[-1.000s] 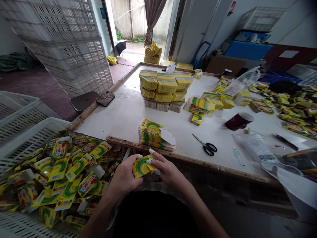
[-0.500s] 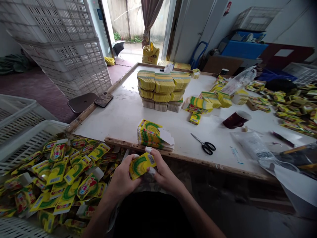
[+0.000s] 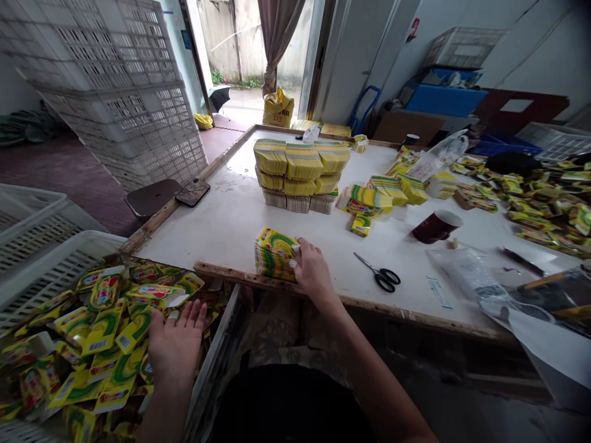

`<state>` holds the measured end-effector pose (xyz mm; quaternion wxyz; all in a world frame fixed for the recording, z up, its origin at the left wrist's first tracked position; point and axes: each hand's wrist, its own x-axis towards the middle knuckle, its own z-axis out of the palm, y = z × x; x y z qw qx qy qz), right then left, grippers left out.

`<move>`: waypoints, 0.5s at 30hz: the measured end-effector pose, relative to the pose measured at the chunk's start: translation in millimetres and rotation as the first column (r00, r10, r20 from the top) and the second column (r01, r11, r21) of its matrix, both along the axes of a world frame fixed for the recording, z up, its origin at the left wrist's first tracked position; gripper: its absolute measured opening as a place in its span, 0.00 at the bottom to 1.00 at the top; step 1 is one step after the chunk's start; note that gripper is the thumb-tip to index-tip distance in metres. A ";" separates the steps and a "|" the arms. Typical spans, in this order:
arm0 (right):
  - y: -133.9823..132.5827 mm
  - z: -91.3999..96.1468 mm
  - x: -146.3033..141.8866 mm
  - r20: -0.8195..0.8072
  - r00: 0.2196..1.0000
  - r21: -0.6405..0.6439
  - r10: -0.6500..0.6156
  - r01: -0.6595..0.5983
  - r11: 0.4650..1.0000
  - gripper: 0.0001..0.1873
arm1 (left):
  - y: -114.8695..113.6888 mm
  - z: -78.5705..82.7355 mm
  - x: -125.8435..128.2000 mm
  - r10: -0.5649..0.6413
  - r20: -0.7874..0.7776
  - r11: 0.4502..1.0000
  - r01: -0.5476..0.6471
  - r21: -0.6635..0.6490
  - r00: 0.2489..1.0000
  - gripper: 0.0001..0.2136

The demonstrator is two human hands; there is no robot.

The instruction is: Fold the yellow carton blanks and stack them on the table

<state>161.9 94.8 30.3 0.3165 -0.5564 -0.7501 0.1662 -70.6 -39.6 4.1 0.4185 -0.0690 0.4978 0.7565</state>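
My left hand (image 3: 178,338) is palm up with fingers spread and holds nothing. It hovers over a white plastic crate (image 3: 87,243) heaped with small yellow-and-green cartons (image 3: 101,335). At the table's front edge, my right hand (image 3: 314,271) has its fingertips on the right end of a stack of flat cartons (image 3: 276,252). White covers show on the thumb and a finger, which grip the end of a carton there. How many cartons they grip is hidden.
Tall bundles of flat cartons (image 3: 298,169) stand mid-table. Black-handled scissors (image 3: 385,279), a dark red mug (image 3: 436,226) and a plastic bag (image 3: 466,274) lie to the right; a phone (image 3: 192,192) rests at the left edge. Stacked white crates (image 3: 124,98) rise behind.
The carton held between both hands has left them, and a carton now lies atop the crate's heap. My left hand moved left and opened; my right hand reached forward to the stack.
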 end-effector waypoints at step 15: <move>-71.9 1.7 -27.2 -0.683 0.693 -0.240 0.230 -0.510 0.826 0.29 | 23.3 6.8 89.6 -0.315 -0.140 0.821 0.343 0.456 0.939 0.25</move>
